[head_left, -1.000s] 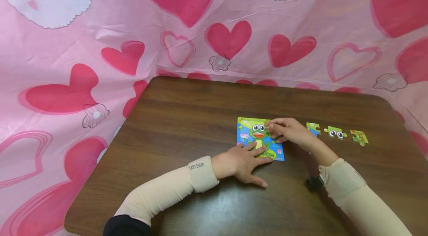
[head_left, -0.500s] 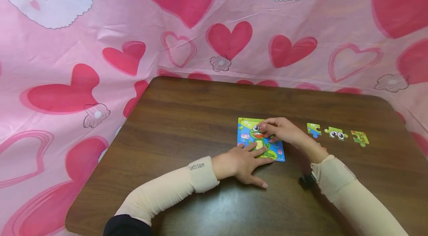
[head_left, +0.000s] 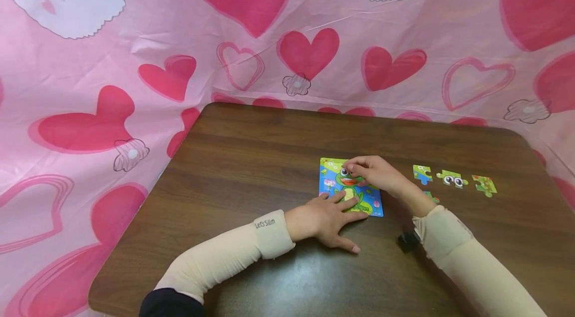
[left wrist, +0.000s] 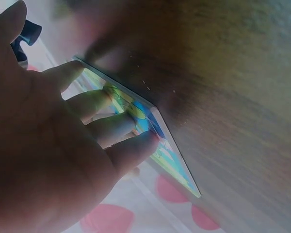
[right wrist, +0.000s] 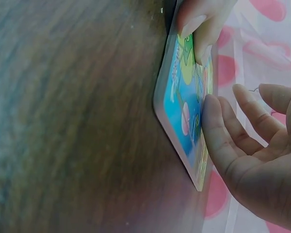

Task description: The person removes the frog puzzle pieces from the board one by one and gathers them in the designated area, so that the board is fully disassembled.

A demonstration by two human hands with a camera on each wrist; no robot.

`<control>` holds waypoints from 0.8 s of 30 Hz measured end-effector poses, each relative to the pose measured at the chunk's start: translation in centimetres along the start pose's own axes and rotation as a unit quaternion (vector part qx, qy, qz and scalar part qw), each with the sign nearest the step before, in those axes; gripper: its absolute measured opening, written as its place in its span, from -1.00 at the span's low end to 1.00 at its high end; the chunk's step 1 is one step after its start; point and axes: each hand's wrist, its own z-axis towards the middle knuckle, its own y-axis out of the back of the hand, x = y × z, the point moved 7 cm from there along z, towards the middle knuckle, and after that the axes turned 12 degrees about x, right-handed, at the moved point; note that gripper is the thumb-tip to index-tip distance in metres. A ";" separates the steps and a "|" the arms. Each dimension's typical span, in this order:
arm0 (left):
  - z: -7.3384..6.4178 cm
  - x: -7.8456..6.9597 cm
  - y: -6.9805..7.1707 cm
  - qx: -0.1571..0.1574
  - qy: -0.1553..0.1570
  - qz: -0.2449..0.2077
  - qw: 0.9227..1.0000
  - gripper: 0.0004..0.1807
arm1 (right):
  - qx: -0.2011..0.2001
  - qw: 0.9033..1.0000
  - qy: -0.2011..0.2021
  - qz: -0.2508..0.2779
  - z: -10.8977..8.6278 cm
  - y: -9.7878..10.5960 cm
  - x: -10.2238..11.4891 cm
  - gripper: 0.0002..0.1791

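Observation:
A square frog puzzle [head_left: 374, 203] lies flat on the brown table. Spread across its lower part is my left hand [head_left: 330, 219], its fingers straight and its thumb out over the wood. In the left wrist view its fingertips [left wrist: 143, 143] rest on the picture. Bent over the puzzle's upper right, my right hand [head_left: 379, 174] covers one of the frog's eyes. The right wrist view shows its fingers loosely bent, one fingertip [right wrist: 212, 104] right at the puzzle's surface and no piece visible among them.
Right of the puzzle lie loose puzzle pieces: a blue-green one [head_left: 422, 174], one with printed eyes [head_left: 451, 179] and a green-red one [head_left: 484, 185]. Another piece [head_left: 431, 197] shows partly beside my right wrist. A pink heart-print cloth [head_left: 251, 67] hangs behind the table.
My right hand has shifted left across the frog's face, from its right side to the eye. The loose piece by the right wrist is now partly uncovered. My left hand stays put.

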 end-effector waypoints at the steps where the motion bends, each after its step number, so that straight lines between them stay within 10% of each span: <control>1: 0.0 0.0 0.0 0.000 0.000 0.000 1.000 -0.11 | 0.000 1.000 0.000 0.002 0.0 0.0 -0.1 -0.52; 24: 0.0 0.0 -0.1 -0.003 0.001 -0.004 1.000 -0.08 | -0.027 0.999 0.038 0.005 -0.6 0.4 -0.2 -0.57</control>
